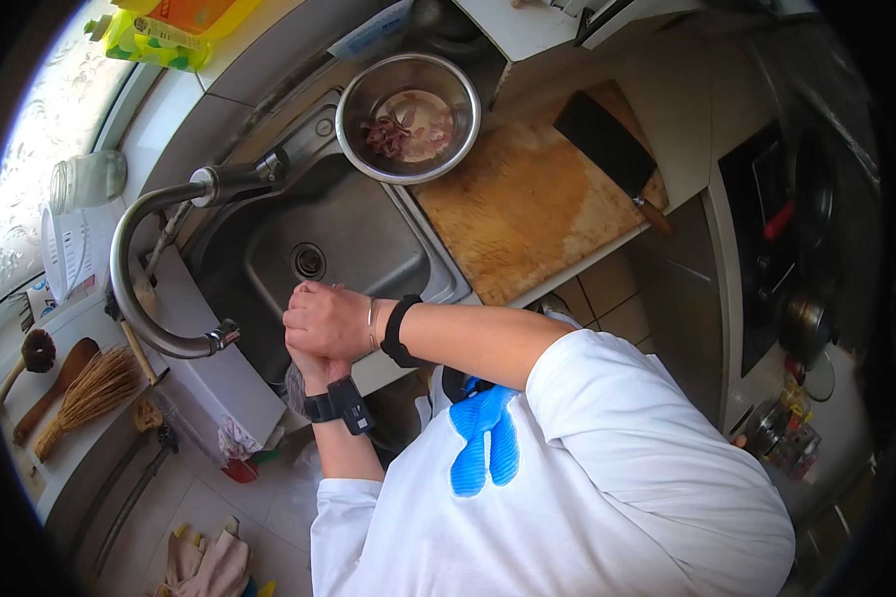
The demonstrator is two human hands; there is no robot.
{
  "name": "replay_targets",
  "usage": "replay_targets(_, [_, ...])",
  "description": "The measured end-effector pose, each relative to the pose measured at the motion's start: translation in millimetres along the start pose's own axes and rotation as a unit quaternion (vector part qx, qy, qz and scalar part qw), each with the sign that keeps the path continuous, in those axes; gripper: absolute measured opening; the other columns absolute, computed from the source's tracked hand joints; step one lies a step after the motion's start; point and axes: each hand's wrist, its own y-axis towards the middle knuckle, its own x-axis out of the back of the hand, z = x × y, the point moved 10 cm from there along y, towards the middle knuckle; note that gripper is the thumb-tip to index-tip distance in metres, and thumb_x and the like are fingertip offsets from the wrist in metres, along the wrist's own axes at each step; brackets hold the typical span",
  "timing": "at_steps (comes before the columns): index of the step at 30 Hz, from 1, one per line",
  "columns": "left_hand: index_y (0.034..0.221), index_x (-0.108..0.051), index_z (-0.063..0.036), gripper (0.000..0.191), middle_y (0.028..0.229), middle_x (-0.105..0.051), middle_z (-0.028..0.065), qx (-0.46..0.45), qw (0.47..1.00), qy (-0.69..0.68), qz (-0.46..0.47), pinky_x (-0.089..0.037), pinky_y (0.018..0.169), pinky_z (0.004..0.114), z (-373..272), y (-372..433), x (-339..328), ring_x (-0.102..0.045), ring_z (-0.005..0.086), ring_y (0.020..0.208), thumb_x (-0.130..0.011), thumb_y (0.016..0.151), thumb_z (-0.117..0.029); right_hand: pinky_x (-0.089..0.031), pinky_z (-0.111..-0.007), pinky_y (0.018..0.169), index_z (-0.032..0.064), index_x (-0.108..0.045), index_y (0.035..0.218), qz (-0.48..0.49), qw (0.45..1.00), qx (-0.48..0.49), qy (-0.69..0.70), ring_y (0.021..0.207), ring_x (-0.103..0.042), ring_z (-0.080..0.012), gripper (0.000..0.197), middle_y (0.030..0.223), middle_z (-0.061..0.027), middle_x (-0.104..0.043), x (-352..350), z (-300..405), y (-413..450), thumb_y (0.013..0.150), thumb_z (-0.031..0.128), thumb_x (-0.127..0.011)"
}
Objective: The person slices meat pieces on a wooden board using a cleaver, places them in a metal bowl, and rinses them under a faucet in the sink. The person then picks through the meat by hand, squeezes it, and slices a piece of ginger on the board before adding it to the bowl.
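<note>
Above the near edge of the stainless steel sink, my right hand is folded over my left hand. Their fingers overlap, and the inside of the grasp is hidden, so I cannot tell whether anything lies between the palms. Grey mesh-like material shows beside my left wrist. A metal bowl holding meat pieces in cloudy liquid stands at the sink's far right corner, partly over a wooden cutting board. On that board lies a cleaver with a dark blade and wooden handle.
A curved faucet arches left of my hands. Brushes, a glass jar and a white plastic basket stand along the left ledge. A dark cooktop with pans is at right. Gloves lie at lower left.
</note>
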Motion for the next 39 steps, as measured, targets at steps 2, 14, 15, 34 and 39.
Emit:
replay_targets(2, [0.124, -0.052, -0.0076, 0.037, 0.123, -0.058, 0.0108, 0.006, 0.999, -0.009, 0.04, -0.042, 0.105, 0.039, 1, -1, -6, -0.054, 0.0271, 0.117, -0.043, 0.096, -0.03, -0.046, -0.041, 0.061, 0.0085, -0.064, 0.062, -0.027, 1.0, 0.005, 0.008, 0.067, -0.06, -0.0282, 0.016, 0.066, -0.0086, -0.061, 2, 1, 1, 0.072, 0.021, -0.063])
replay_targets(14, [0.123, -0.054, 0.0001, 0.054, 0.123, -0.06, 0.0151, -0.004, 1.0, 0.012, 0.021, -0.048, 0.099, 0.04, 7, 2, -7, -0.058, 0.0292, 0.113, -0.043, 0.094, -0.044, -0.045, -0.043, 0.06, 0.0082, -0.064, 0.062, -0.053, 0.998, 0.003, 0.022, 0.067, -0.06, -0.0293, 0.018, 0.065, -0.0097, -0.06, 22, -2, -6, 0.074, 0.021, -0.061])
replay_targets(15, [0.123, -0.054, -0.0003, 0.053, 0.123, -0.06, 0.0148, -0.006, 1.0, 0.011, 0.023, -0.048, 0.099, 0.04, 7, -1, -7, -0.058, 0.029, 0.113, -0.043, 0.094, -0.044, -0.046, -0.039, 0.07, 0.0097, -0.06, 0.068, -0.019, 1.0, 0.004, 0.017, 0.076, -0.058, -0.0256, 0.011, 0.072, -0.0064, -0.058, 18, -1, -6, 0.071, 0.021, -0.061])
replay_targets(34, [0.123, -0.055, -0.0072, 0.041, 0.123, -0.06, 0.0074, -0.037, 0.994, -0.08, 0.063, -0.046, 0.1, 0.036, 25, 10, -24, -0.056, 0.0236, 0.115, -0.042, 0.097, -0.037, -0.043, -0.044, 0.105, 0.005, -0.066, 0.087, -0.025, 0.995, -0.04, 0.093, 0.106, -0.062, -0.0289, 0.023, 0.102, -0.0119, -0.067, 40, -21, -13, 0.078, 0.026, -0.069])
replay_targets(39, [0.12, -0.056, -0.0101, 0.035, 0.121, -0.06, 0.0046, -0.024, 0.989, -0.122, 0.077, -0.046, 0.099, 0.034, 34, 20, -10, -0.056, 0.0204, 0.114, -0.041, 0.099, -0.034, -0.045, -0.044, 0.104, 0.0049, -0.065, 0.085, -0.029, 0.994, -0.029, 0.097, 0.104, -0.063, -0.0274, 0.017, 0.102, -0.0112, -0.067, 36, -18, -13, 0.075, 0.018, -0.069])
